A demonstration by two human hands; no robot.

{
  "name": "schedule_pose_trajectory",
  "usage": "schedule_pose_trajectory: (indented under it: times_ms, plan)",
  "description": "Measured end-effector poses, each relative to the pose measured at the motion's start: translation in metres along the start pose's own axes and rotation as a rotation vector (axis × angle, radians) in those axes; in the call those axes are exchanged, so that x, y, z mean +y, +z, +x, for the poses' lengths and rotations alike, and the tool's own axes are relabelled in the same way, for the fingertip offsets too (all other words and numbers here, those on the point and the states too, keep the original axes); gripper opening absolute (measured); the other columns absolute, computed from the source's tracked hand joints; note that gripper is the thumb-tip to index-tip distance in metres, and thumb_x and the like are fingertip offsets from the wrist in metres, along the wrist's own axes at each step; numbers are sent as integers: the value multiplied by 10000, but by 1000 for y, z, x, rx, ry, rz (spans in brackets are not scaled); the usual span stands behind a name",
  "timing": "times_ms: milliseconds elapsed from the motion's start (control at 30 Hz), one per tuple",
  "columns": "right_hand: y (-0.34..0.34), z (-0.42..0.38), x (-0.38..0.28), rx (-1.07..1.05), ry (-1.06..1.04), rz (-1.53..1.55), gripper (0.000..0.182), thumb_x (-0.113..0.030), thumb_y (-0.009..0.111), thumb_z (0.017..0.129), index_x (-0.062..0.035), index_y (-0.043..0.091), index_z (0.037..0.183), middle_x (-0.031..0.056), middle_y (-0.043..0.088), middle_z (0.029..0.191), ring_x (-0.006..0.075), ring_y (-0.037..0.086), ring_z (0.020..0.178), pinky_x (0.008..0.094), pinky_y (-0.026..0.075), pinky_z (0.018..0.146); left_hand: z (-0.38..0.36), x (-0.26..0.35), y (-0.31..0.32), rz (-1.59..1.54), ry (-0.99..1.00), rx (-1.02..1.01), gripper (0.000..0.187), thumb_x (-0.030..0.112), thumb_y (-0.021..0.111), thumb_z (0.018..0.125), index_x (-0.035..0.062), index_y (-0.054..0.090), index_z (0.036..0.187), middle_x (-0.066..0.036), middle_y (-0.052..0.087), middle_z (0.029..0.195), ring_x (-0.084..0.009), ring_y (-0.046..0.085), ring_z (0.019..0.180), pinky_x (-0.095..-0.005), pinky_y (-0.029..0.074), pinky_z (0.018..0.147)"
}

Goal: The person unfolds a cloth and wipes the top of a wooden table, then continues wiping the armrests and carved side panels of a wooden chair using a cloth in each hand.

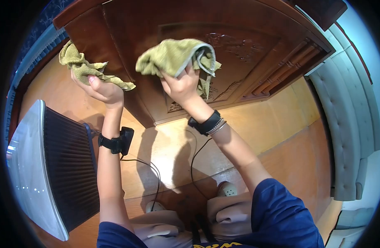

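My left hand [102, 90] is closed round a crumpled yellow-green cloth [76, 58], whose ends hang out on both sides of the fingers. It is raised by the left side of a dark wooden cabinet [130, 89]. In my right hand [182, 85] is a second yellow-green cloth [169, 56] with a pale edge, bunched over the fingers, which are partly hidden beneath it. This cloth overlaps the cabinet's carved front panel in the view. A black strap with a cable sits on each wrist.
At the left stands a box-shaped thing [70, 165] with dark ribbed sides and a glossy pale top. A tufted grey-green sofa [336, 120] lines the right side. Black cables [157, 173] hang from my wrists over the tan floor [281, 124].
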State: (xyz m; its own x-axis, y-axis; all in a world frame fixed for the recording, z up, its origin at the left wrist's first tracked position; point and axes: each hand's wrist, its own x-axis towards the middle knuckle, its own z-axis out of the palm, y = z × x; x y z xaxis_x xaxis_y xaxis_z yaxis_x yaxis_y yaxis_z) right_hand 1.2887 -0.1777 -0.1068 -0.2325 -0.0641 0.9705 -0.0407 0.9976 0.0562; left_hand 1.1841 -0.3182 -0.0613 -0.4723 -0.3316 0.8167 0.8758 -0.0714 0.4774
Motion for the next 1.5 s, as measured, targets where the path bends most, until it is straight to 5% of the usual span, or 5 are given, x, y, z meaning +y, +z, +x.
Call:
schedule_pose_trajectory:
  times_ms: [367,833,1167,1233,1500]
  plan:
    - [-49,-112,74,-462,-390,-131,183,-162,583,677,-161,626,855,5,600,1038,227,552,1067,382,440,840,3,-2,1,6,87,15,503,299,352,864,-89,414,1177,-190,453,1103,-303,458,1028,-386,348,914]
    - [-35,-23,20,-141,-79,-160,346,-131,657,607,-121,682,952,142,553,1088,346,463,1051,478,365,881,9,-7,4,54,267,40,420,248,354,857,-52,447,1136,-113,453,1024,-195,477,869,-301,403,788]
    - [-44,-146,54,-1059,115,200,308,-215,562,749,-158,615,1047,59,589,1138,253,486,1168,406,384,986,8,1,4,88,281,33,390,223,361,834,-54,461,1090,-157,464,1047,-261,466,950,-351,371,855]
    - [-51,-156,65,-1051,-417,-118,315,-220,540,778,-168,596,1084,17,556,1207,258,471,1188,415,360,1005,9,1,6,8,225,50,395,235,371,843,-55,457,1096,-160,464,1059,-272,465,969,-362,359,882]
    - [-49,-144,48,-819,-415,-119,283,-224,544,753,-198,574,1034,31,519,1123,211,477,1083,347,441,782,9,-1,6,54,284,37,472,291,385,873,-66,430,1177,-168,457,1091,-276,460,1005,-365,353,905]
